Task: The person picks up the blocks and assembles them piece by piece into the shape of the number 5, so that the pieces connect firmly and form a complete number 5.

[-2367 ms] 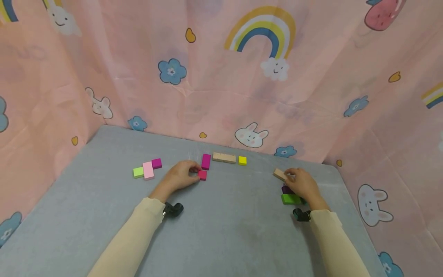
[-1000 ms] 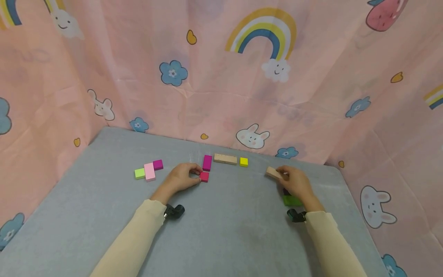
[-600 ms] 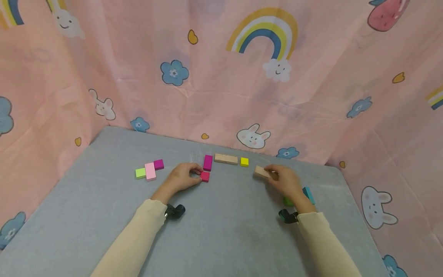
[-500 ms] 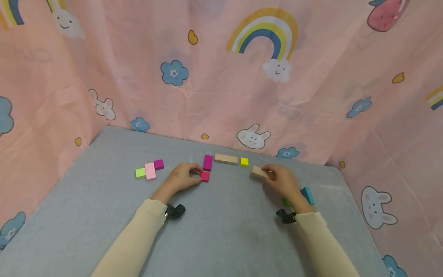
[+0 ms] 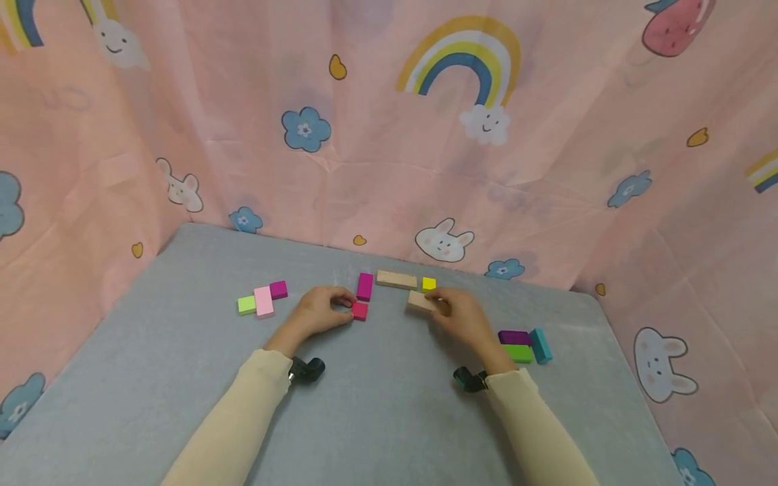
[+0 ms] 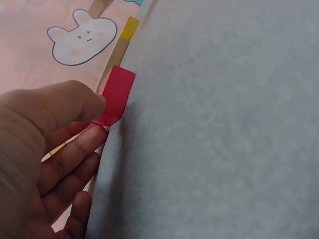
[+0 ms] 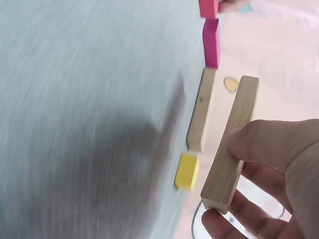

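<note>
My left hand pinches a small red block on the grey table, thumb on its side in the left wrist view. A longer magenta block stands just behind the red one. In my right hand is a plain wooden block, gripped near its middle between thumb and fingers. The right wrist view shows it raised, its shadow on the table. Behind it, a second wooden block and a small yellow block lie in a row.
To the left sit a lime block, a pink block and a purple block, close together. A dark purple block, a green block and a teal block lie right. A pink curtain hangs behind the table.
My right hand has carried the wooden block leftward from the right-hand blocks to just in front of the yellow one, uncovering the purple, green and teal blocks. The left hand has stayed at the red block.
</note>
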`<state>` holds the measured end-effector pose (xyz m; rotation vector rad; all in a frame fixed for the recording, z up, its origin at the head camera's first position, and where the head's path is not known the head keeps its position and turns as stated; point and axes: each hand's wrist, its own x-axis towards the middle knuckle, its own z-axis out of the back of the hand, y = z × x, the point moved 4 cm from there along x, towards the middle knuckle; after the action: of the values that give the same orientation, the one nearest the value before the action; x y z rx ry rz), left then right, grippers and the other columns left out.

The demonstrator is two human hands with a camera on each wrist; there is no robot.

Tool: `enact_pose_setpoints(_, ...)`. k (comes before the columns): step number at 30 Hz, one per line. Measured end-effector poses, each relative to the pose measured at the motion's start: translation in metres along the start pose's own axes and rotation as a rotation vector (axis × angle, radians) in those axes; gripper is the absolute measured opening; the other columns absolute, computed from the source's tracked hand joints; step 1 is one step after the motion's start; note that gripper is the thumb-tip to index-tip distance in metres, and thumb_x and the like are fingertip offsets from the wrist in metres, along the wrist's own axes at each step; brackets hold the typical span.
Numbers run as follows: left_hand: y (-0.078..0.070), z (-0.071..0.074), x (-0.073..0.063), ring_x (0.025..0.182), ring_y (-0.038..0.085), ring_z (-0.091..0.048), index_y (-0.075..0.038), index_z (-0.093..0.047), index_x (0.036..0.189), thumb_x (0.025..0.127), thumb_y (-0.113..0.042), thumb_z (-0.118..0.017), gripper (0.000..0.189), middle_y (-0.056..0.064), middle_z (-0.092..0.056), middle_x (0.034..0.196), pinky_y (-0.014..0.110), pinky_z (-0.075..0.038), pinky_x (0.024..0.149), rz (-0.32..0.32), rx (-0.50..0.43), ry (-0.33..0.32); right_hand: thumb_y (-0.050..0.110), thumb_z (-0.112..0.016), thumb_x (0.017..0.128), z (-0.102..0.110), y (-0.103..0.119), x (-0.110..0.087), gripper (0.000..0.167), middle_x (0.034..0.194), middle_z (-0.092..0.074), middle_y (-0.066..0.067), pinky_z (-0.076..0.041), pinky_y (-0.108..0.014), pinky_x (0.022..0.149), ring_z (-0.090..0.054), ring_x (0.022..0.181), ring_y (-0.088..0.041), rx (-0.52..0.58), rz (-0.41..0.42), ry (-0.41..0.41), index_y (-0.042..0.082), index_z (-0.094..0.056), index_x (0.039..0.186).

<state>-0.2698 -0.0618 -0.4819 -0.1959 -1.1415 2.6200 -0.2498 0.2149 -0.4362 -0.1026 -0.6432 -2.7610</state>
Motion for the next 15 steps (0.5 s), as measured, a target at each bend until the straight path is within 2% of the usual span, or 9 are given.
enact_pose_setpoints(4, 0.002, 0.0, 0.0, 0.1, 0.015, -0.06, -0.021, -0.07, 0.106, 0.08, -0.023, -0.075, 0.027, -0.005, -0.07, 0.1, 0.039, -0.049, 0.093, 0.021, -0.024, 0.005, 0.009, -0.07, 0.084, -0.009, 0.008, 0.003, 0.031, 0.119, -0.067, -0.008, -0.048, -0.046, 0.098, -0.06, 0.108, -0.027, 0.033, 0.001, 0.01, 0.013, -0.067, 0.115)
enact_pose_setpoints(15, 0.003, 0.0, 0.0, 0.098, 0.015, -0.06, -0.02, -0.07, 0.102, 0.079, -0.023, -0.076, 0.024, -0.005, -0.07, 0.096, 0.038, -0.049, 0.092, 0.01, -0.032, -0.013, 0.01, -0.069, 0.085, -0.032, 0.027, 0.009, 0.028, 0.116, -0.068, -0.002, -0.046, -0.045, 0.101, -0.059, 0.109, -0.023, 0.042, 0.017, 0.072, 0.014, -0.069, 0.113)
